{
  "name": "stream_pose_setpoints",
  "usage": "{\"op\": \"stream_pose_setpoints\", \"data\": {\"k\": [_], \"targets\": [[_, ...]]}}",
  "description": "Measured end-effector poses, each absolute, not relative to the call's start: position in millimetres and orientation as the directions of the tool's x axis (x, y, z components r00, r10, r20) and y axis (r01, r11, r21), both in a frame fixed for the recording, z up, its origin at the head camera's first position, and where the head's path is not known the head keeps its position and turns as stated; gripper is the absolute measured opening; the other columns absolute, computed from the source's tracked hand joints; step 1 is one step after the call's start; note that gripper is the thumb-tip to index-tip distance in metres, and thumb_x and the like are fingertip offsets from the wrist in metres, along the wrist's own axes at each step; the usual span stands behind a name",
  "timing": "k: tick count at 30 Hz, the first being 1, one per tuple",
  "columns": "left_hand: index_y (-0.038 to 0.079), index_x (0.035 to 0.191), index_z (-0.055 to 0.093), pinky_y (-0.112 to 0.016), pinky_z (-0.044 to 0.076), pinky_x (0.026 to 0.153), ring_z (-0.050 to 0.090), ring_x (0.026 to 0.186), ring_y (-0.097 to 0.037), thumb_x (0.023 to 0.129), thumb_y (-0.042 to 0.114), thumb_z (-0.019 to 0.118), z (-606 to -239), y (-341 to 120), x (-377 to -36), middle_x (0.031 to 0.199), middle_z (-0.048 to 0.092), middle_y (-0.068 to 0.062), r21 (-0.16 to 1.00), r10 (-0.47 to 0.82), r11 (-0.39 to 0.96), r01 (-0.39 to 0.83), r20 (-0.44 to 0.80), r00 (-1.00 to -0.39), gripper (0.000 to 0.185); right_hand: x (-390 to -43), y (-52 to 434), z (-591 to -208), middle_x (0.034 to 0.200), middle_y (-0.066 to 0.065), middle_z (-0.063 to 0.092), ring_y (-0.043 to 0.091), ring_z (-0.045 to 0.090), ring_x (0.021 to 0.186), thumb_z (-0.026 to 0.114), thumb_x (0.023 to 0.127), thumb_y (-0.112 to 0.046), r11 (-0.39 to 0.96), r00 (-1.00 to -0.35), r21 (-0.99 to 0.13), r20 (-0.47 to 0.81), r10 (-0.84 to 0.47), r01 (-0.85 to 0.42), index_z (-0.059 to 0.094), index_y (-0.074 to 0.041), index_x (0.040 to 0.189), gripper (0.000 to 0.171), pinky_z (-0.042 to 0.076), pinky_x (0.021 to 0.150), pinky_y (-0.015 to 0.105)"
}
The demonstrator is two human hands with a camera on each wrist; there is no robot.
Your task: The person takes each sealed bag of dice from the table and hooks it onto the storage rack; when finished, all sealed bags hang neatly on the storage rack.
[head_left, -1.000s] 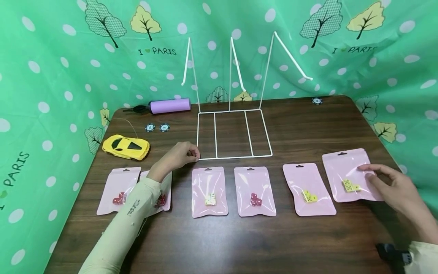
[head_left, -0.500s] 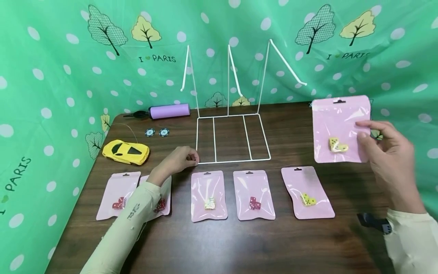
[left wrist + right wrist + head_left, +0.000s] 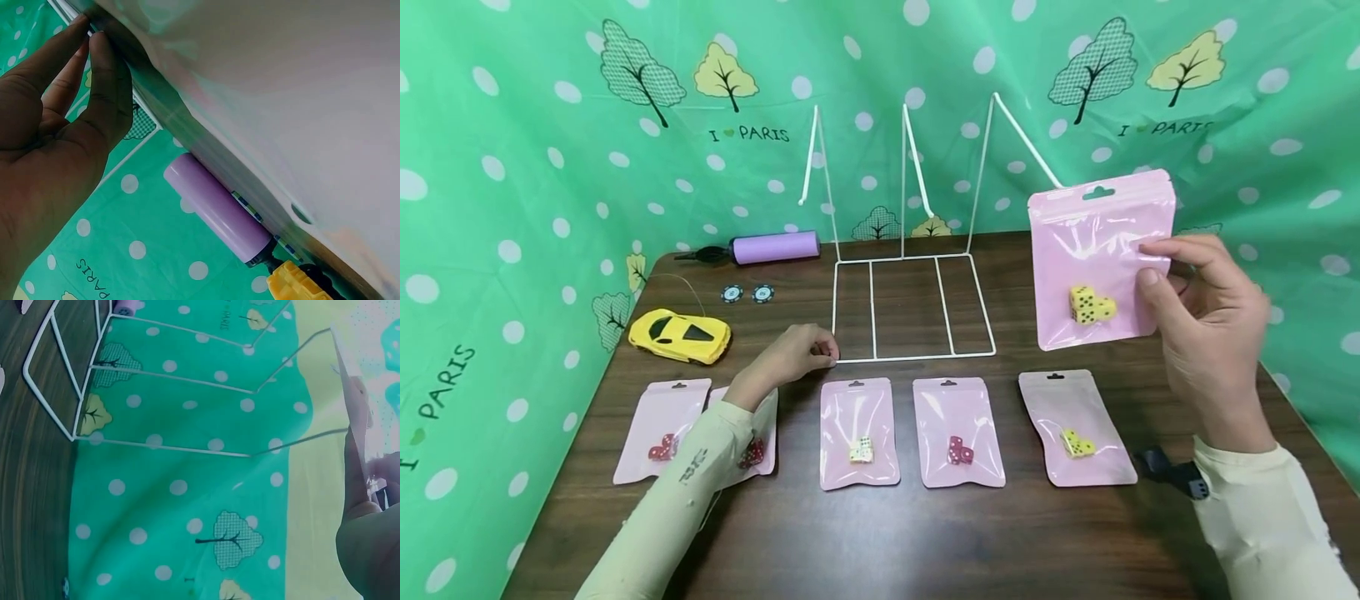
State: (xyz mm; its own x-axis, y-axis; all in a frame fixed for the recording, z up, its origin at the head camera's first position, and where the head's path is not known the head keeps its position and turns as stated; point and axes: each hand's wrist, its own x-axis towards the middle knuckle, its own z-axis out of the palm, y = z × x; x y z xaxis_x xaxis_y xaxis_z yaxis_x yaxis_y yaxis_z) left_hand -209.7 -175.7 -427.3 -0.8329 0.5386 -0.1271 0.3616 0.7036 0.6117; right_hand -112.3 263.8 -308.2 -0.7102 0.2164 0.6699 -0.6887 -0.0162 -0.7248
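1. The lifted pink pouch (image 3: 1101, 258) hangs upright in the air, just right of the white wire rack (image 3: 910, 304) and above the table (image 3: 880, 533). Its hang-hole is at the top, close to the tip of the rack's rightmost hook arm.
2. The right hand (image 3: 1206, 325) pinches the pouch at its right edge, thumb in front and fingers curled behind it.
3. Inside this pouch, yellow dice (image 3: 1092, 305) sit at the bottom right.
4. The left hand (image 3: 793, 354) rests on the table at the rack's front left corner, its fingertips pinching the wire there; the left wrist view shows thumb and fingers closed on the thin rod.
5. The right wrist view shows the pouch only edge-on, and that hand is cut off at the frame's corner. The left wrist view is mostly filled by a pale blurred surface.
6. In front of the rack, five more pink pouches lie flat in a row. The pouch with yellow dice (image 3: 1075, 429) is rightmost, then one with red dice (image 3: 958, 433), one with pale dice (image 3: 859, 433), and two with red dice partly hidden by the left sleeve.
7. Left of the rack lie a yellow toy car (image 3: 679, 336), two poker chips (image 3: 747, 293) and a purple pump (image 3: 773, 247).
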Motion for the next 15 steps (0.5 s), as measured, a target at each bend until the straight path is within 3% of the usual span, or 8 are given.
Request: {"op": "stream_pose_setpoints", "data": {"k": [6, 11, 15], "targets": [[0.007, 0.09, 0.075, -0.034, 0.053, 0.075, 0.062, 0.082, -0.017, 0.098, -0.003, 0.074, -427, -176, -209, 0.088, 0.071, -0.005, 0.615, 0.534, 0.703, 0.357, -0.124, -0.837, 0.013, -120, 258, -311, 0.112, 0.015, 0.065, 0.022, 0.057, 0.091, 0.066, 0.096, 0.018, 0.028, -0.742, -0.763, 0.636, 0.213, -0.646, 0.066, 0.024, 0.122, 0.027, 0.056, 0.074, 0.016], [0.008, 0.09, 0.075, -0.034, 0.052, 0.075, 0.062, 0.082, -0.017, 0.098, -0.002, 0.075, -426, -176, -209, 0.088, 0.071, -0.004, 0.613, 0.526, 0.71, 0.346, -0.134, -0.84, 0.013, -133, 251, -316, 0.11, 0.01, 0.065, 0.017, 0.051, 0.08, 0.067, 0.097, 0.014, 0.073, -0.761, -0.789, 0.61, 0.219, -0.611, 0.071, 0.018, 0.122, 0.026, 0.046, 0.063, 0.012], [0.008, 0.09, 0.075, -0.034, 0.052, 0.075, 0.061, 0.082, -0.017, 0.098, -0.002, 0.075, -427, -176, -209, 0.088, 0.071, -0.004, 0.614, 0.527, 0.708, 0.349, -0.132, -0.84, 0.012, -145, 244, -320, 0.107, 0.009, 0.065, 0.014, 0.047, 0.07, 0.067, 0.096, 0.014, 0.019, -0.774, -0.798, 0.589, 0.232, -0.602, 0.073, 0.014, 0.12, 0.024, 0.039, 0.055, 0.013]]}}
